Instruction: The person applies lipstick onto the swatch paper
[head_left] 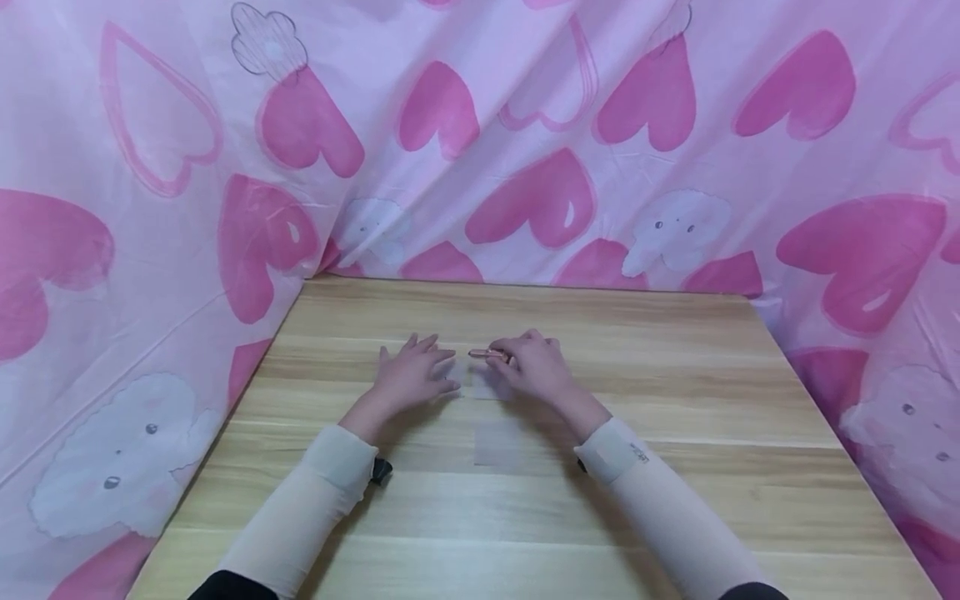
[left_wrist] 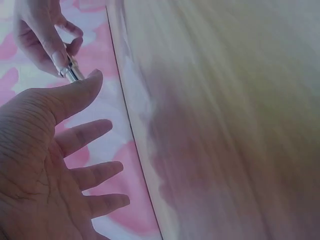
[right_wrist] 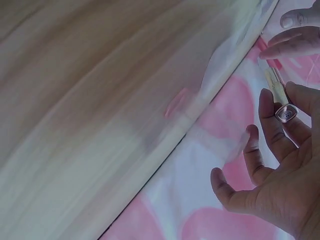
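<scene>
While the right hand (head_left: 536,365) pinches a slim, glossy metallic tube (right_wrist: 278,91) over the table (head_left: 697,392), the left hand (head_left: 408,375) holds nothing beside it.
Both sleeved forearms (head_left: 307,504) slant inward; the left fingers spread near the tube's tip. Its other end is a rounded square; pale streaked wood grain meets creased, heart-printed pink cloth (head_left: 517,158).

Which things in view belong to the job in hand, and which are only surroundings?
Part of the job:
Slim shiny tube, pinched by the right hand
Left hand, fingers spread near the tube, holding nothing

Surroundings:
Wood-grain tabletop, beneath the hands
Heart-print cloth, behind and at the sides
Pale patch on the tabletop; cannot tell whether sheet or reflection
</scene>
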